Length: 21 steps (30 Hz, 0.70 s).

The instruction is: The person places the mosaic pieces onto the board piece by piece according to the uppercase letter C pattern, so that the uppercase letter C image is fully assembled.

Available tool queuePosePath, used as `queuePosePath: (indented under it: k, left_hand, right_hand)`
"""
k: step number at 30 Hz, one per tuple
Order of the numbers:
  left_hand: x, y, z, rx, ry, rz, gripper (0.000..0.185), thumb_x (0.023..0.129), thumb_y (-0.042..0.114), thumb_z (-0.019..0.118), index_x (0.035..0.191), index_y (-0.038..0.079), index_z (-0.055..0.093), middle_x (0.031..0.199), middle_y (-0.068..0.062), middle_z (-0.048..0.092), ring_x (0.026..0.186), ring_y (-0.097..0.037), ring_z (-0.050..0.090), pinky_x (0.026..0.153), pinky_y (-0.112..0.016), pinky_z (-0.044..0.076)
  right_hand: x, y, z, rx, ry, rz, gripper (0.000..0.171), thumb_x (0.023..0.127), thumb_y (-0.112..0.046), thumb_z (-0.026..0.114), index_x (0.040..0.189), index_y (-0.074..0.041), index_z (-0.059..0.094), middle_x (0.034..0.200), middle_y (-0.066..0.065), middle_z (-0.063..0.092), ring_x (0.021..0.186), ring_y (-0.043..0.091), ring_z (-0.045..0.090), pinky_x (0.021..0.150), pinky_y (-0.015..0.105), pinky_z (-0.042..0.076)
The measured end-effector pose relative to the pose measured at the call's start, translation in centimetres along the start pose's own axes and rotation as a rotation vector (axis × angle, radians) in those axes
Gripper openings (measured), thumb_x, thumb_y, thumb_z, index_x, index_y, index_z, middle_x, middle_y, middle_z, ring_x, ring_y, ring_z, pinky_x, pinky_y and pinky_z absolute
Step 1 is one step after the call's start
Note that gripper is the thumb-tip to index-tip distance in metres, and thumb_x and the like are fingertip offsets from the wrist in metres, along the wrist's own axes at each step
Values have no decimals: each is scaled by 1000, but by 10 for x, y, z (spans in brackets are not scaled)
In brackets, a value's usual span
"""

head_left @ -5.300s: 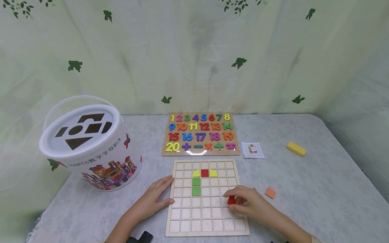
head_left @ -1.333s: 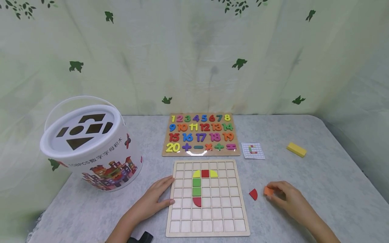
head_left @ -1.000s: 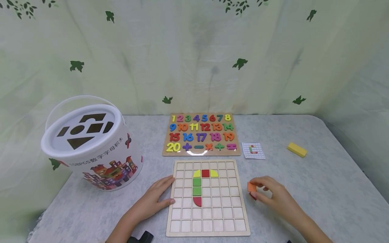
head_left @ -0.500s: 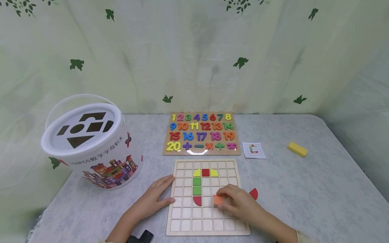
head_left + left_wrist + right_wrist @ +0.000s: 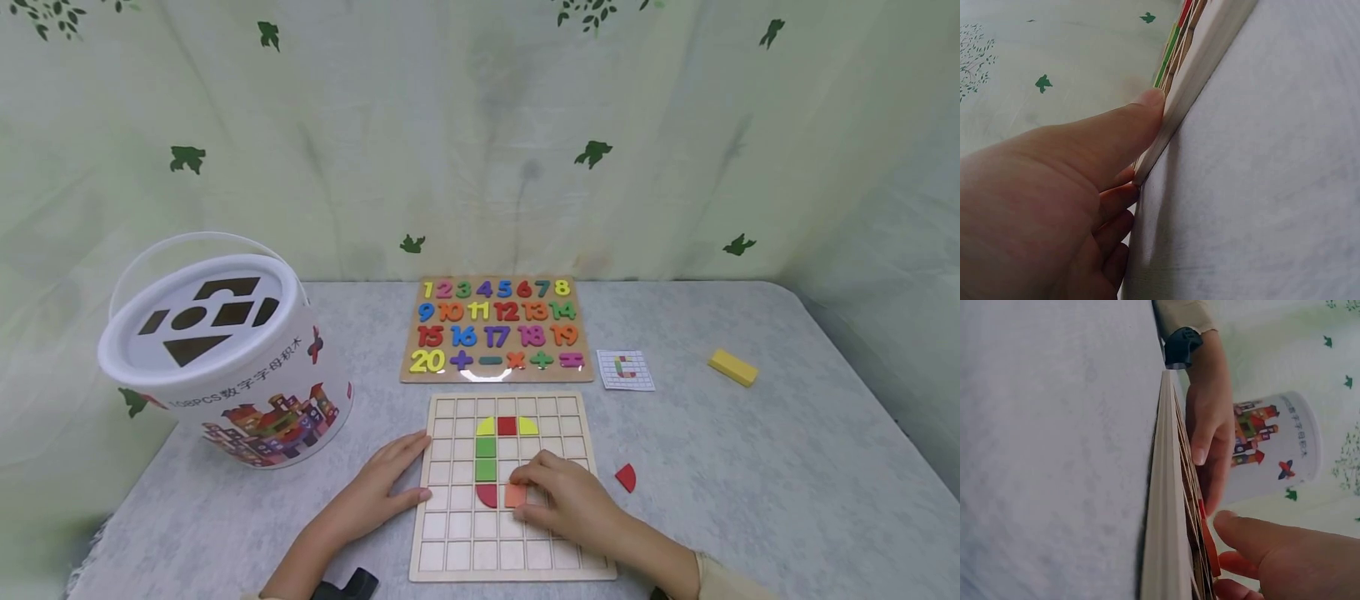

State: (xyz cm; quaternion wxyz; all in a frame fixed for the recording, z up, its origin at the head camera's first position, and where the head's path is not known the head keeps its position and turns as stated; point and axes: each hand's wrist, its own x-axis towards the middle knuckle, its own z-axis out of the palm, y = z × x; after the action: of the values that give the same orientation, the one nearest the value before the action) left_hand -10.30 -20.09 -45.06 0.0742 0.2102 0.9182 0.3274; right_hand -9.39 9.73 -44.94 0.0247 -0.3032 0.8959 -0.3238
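Note:
A wooden grid board (image 5: 570,557) lies at the table's near edge. On it sit two yellow quarter pieces, a red square (image 5: 507,426), two green squares (image 5: 485,458) and a red half-round piece (image 5: 487,497). My right hand (image 5: 558,496) pinches an orange square (image 5: 515,495) in the cell right of the half-round piece. My left hand (image 5: 382,492) rests flat against the board's left edge (image 5: 1191,94), fingers straight. In the right wrist view the board (image 5: 1163,537) shows edge-on with the left hand (image 5: 1207,437) behind it.
A white bucket (image 5: 225,367) with a shape-sorter lid stands at the left. Behind the grid board lies a number puzzle board (image 5: 495,329), with a small pattern card (image 5: 625,370) to its right. A red quarter piece (image 5: 627,477) and a yellow block (image 5: 732,367) lie on the right.
My right hand picked the orange square off the table at the right and carried it left onto the board, down to the cell beside the red half-round piece. The left hand stayed put.

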Motion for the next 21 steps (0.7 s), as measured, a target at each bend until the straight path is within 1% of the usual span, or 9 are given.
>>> queuePosePath:
  k: [3,6,8,11,14,16,19,21]
  left_hand:
    - [0,-1,1,-2,-2,4,73,81,45,61,140,12,34,142,-5,31,129,-28,25,100,-50,24]
    - [0,-2,1,-5,-2,6,73,81,45,61,140,12,34,142,-6,31,129,-28,24,100,-51,24]
    - [0,-2,1,-7,-3,4,73,81,45,61,140,12,33,142,-5,30,130,-28,24,100,-51,24]
    - [0,-2,0,-6,-5,1,74,81,45,61,140,12,33,143,-5,30,130,-28,24,100,-51,24]
    - [-1,-1,-1,-8,-7,-9,73,81,44,62,140,11,33,142,-6,30,130,-28,24,101,-51,24]
    - [-1,-1,-1,-8,-6,-8,73,81,44,62,140,11,33,143,-6,30,130,-28,24,101,-51,24]
    - [-1,-1,0,-8,-5,-5,73,81,45,61,140,11,33,143,-6,30,130,-28,24,101,-51,24]
    - [0,-2,0,-3,-2,4,73,81,46,61,140,11,34,142,-6,30,129,-28,24,100,-51,24]
  right_hand:
    - [0,0,1,-4,13,-25,21,82,-34,65,100,-24,62,92,-17,52,82,3,49,72,25,45]
    - [0,0,2,18,30,-42,16,83,-28,65,98,-24,63,92,-16,52,81,3,49,70,23,44]
    - [1,0,2,24,35,-48,16,83,-27,66,98,-25,64,91,-16,52,78,3,48,66,21,42]
    - [2,-1,2,4,31,-52,17,83,-28,66,100,-25,65,91,-16,52,76,2,46,64,20,39]
    - [4,-4,1,-26,-1,-43,19,83,-30,66,101,-27,65,91,-17,51,77,2,45,66,22,38]
    - [4,-4,0,-22,-37,-26,21,83,-33,64,103,-28,64,92,-17,50,79,3,45,67,23,38]
    - [3,-3,-7,24,-92,25,26,84,-38,62,108,-28,62,98,-17,51,84,4,45,70,25,39]
    - [0,-2,-15,50,-100,47,30,84,-41,60,111,-27,60,103,-16,51,87,6,46,74,28,39]
